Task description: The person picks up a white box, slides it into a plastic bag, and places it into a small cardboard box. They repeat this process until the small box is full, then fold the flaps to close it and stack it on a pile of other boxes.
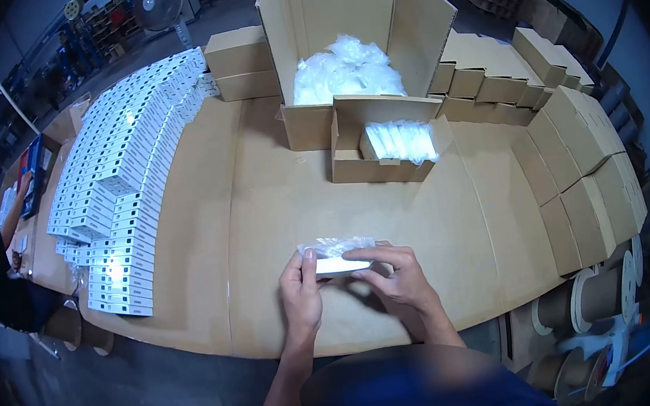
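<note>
Near the front of the cardboard-covered table, a small white box (333,266) is held in both hands, with clear plastic wrapping (342,244) along its far side. My left hand (300,290) grips the left end, thumb on top. At the right end, my right hand (400,274) has its index finger over the top and its thumb at the near edge. The undersides of the box and the fingers below it are hidden. Beyond the hands, a small open carton (379,169) holds a row of plastic-wrapped packets (401,141) at its right side.
A large open carton (340,15) contains clear plastic bags (348,73). Stacked small white boxes (122,193) cover the left side. Closed brown boxes (584,170) line the right edge. At far left, a co-worker's arm (12,220) reaches over another table. Spools (585,299) stand below right.
</note>
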The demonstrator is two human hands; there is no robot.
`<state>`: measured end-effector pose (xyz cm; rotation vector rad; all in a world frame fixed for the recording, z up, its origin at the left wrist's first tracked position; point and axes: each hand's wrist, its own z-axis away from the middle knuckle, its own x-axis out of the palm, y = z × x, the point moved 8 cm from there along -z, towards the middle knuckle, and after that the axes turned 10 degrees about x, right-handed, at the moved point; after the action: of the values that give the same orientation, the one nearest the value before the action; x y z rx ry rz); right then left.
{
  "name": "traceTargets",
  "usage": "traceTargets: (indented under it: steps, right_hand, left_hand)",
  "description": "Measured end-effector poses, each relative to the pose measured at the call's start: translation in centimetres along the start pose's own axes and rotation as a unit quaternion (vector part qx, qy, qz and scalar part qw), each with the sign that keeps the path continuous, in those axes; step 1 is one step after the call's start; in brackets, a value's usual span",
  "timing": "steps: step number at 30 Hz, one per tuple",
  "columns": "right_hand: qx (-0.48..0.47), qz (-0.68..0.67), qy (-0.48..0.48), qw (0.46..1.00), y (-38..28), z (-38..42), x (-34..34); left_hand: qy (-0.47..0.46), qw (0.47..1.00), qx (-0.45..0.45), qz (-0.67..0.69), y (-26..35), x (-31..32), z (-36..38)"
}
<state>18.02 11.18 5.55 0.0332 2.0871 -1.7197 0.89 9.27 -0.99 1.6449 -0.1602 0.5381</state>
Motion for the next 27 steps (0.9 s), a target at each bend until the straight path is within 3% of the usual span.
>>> traceTargets:
  steps: [3,6,12,16,19,22,24,27]
  right_hand:
    - [0.024,-0.006,-0.003,1.000,-0.3,0.0,0.1]
    - [0.015,-0.001,-0.002,1.000,-0.1,0.1,0.1]
    - [-0.022,0.022,0.015,0.999,-0.9,-0.1,-0.6]
    - [-0.101,0.136,0.057,0.984,-3.4,-0.5,-1.3]
    - [-0.045,0.199,-0.010,0.979,-3.6,-1.0,-1.6]
    - [-0.123,0.222,-0.058,0.966,-4.2,-1.9,-1.7]
    - [-0.106,0.211,-0.051,0.970,-4.7,-3.0,-2.7]
    - [-0.127,0.210,0.026,0.969,-5.6,-4.8,-5.3]
  left_hand:
    - [0.021,0.999,0.034,-0.032,0.1,-0.9,-0.7]
    - [-0.032,0.997,0.046,-0.052,2.8,0.5,-0.5]
    - [-0.216,0.969,0.058,-0.104,3.1,1.2,0.1]
    - [-0.209,0.972,0.035,-0.103,1.9,0.7,-0.7]
    - [-0.226,0.955,0.068,-0.178,2.6,1.1,-1.6]
    - [-0.252,0.939,0.099,-0.214,3.4,1.9,-2.8]
    - [-0.282,0.923,0.120,-0.233,3.2,2.4,-4.1]
    - [-0.186,0.977,0.051,-0.088,3.9,3.2,-5.8]
